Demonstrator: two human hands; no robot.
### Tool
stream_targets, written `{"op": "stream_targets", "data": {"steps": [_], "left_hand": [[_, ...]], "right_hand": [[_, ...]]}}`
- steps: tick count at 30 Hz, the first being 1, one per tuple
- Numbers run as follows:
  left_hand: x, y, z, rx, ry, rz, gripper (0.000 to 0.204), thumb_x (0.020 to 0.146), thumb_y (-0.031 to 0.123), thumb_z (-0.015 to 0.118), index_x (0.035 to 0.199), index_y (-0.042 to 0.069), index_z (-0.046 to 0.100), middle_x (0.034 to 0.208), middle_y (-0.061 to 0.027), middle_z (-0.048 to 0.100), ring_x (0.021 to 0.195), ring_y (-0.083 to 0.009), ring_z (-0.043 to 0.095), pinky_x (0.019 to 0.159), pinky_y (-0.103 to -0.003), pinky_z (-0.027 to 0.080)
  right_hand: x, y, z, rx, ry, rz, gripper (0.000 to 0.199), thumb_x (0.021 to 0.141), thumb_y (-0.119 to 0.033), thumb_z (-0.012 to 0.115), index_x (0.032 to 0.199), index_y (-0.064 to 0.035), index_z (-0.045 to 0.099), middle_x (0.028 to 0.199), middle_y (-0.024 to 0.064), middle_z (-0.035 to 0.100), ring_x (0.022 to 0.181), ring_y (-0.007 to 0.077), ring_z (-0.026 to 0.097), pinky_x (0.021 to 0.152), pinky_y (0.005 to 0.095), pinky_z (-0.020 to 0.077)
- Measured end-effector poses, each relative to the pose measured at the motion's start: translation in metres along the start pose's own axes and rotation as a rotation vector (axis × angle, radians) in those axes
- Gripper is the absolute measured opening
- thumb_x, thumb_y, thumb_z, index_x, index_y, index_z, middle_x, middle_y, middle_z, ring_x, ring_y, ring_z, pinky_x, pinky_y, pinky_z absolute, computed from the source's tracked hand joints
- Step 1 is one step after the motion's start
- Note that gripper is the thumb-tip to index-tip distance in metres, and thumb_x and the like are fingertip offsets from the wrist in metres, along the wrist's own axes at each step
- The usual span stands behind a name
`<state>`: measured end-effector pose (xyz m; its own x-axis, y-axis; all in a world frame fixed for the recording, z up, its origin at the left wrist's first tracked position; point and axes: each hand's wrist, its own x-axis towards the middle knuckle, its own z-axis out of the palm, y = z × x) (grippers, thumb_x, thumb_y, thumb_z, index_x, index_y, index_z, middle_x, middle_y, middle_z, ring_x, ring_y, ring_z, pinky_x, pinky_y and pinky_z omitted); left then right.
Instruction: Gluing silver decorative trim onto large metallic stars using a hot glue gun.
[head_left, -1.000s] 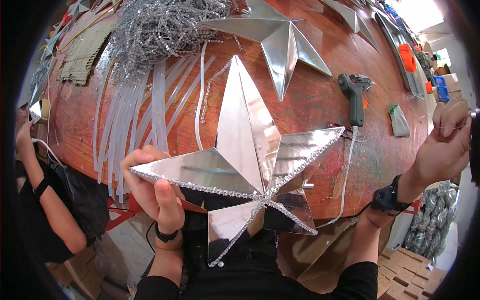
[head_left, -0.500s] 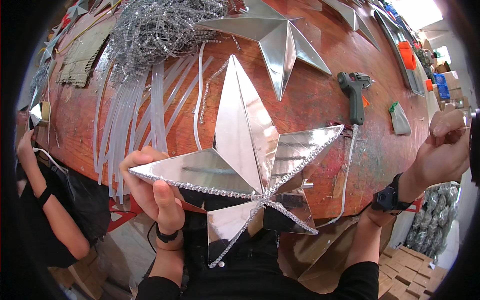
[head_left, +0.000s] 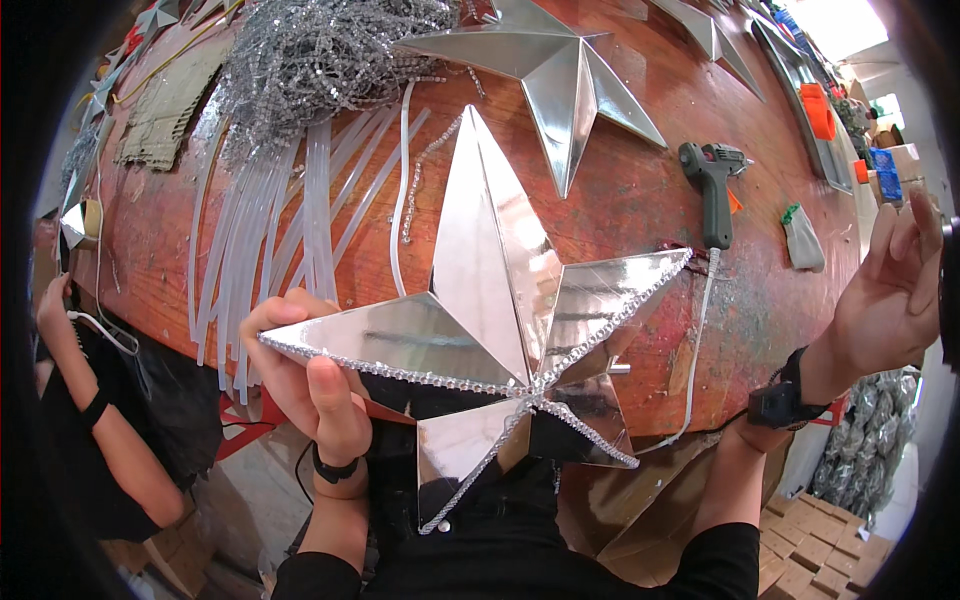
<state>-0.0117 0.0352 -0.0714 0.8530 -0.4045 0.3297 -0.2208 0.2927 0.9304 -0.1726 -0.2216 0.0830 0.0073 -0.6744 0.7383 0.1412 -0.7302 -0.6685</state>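
Note:
My left hand (head_left: 325, 390) grips one point of a mirror-like silver star (head_left: 485, 260), thumb in front and fingers behind. The star is tilted up in front of my lap, over the table's near edge. Strings of small sparkling beads run along the ridges of several of its arms and meet at the centre, while the tall upper arm has a bare ridge. My right hand (head_left: 890, 285) is raised at the far right, away from the star, its fingers partly stretched and apart with nothing visible in them. A grey-green glue gun (head_left: 716, 195) lies on the table beyond the star.
Translucent glue sticks (head_left: 265, 250) lie left of the star, below a heap of silver bead strings (head_left: 320, 60). Another silver star (head_left: 560, 90) rests farther back. A small white pouch (head_left: 802, 238) lies near the glue gun. Another person's arm (head_left: 120, 440) is at the left.
My right hand's fingers have gone from curled together to stretched upward and apart. The star and my left hand have stayed nearly still.

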Motion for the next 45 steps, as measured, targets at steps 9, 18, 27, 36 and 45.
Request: {"op": "stream_targets", "data": {"steps": [9, 18, 27, 36, 45], "left_hand": [[0.0, -0.001, -0.002, 0.002, 0.005, 0.004, 0.047, 0.088, 0.038, 0.055, 0.109, 0.001, 0.035, 0.077, -0.0045, 0.042, 0.067, -0.0083, 0.037, 0.061, -0.022, 0.03], [0.0, -0.002, -0.004, 0.009, -0.001, 0.004, 0.047, 0.088, 0.039, 0.055, 0.108, 0.001, 0.035, 0.077, -0.0046, 0.043, 0.067, -0.0085, 0.038, 0.062, -0.022, 0.03], [0.0, 0.0, -0.005, 0.025, 0.006, -0.002, 0.048, 0.088, 0.04, 0.055, 0.108, 0.0, 0.035, 0.077, -0.0049, 0.043, 0.067, -0.0087, 0.038, 0.062, -0.023, 0.03], [0.0, 0.001, -0.005, 0.014, 0.015, 0.009, 0.048, 0.087, 0.038, 0.055, 0.107, 0.0, 0.035, 0.076, -0.0053, 0.043, 0.067, -0.0091, 0.038, 0.062, -0.023, 0.03], [-0.001, -0.001, -0.005, 0.025, 0.004, -0.018, 0.051, 0.086, 0.042, 0.058, 0.106, 0.002, 0.034, 0.075, -0.0054, 0.045, 0.062, -0.0097, 0.041, 0.059, -0.024, 0.033]], "right_hand": [[0.022, 0.022, -0.006, 0.509, -0.773, -0.404, 0.037, 0.096, -0.037, 0.045, 0.078, -0.0049, 0.044, 0.066, 0.0061, 0.046, 0.043, 0.0105, 0.033, 0.033, 0.0205, 0.0278], [0.009, 0.005, -0.021, 0.206, -0.68, -0.395, 0.022, 0.091, -0.023, 0.054, 0.081, -0.0049, 0.046, 0.06, 0.0036, 0.042, 0.043, 0.0092, 0.031, 0.034, 0.0201, 0.0284], [0.021, 0.019, -0.013, 0.46, -0.868, -0.544, 0.013, 0.09, -0.012, 0.054, 0.092, -0.0005, 0.051, 0.064, 0.0128, 0.06, 0.05, 0.0144, 0.051, 0.044, 0.0228, 0.0434], [0.01, 0.026, 0.0, 0.258, -0.798, -0.637, 0.061, 0.094, -0.018, 0.052, 0.14, 0.0052, 0.02, 0.066, 0.0088, 0.062, 0.051, 0.0192, 0.058, 0.046, 0.0198, 0.0448], [-0.099, -0.023, -0.001, -0.343, -1.124, -0.406, 0.036, 0.092, -0.036, 0.053, 0.121, -0.0175, 0.042, 0.109, 0.0072, 0.066, 0.105, 0.0215, 0.059, 0.089, 0.0365, 0.0444]]}}
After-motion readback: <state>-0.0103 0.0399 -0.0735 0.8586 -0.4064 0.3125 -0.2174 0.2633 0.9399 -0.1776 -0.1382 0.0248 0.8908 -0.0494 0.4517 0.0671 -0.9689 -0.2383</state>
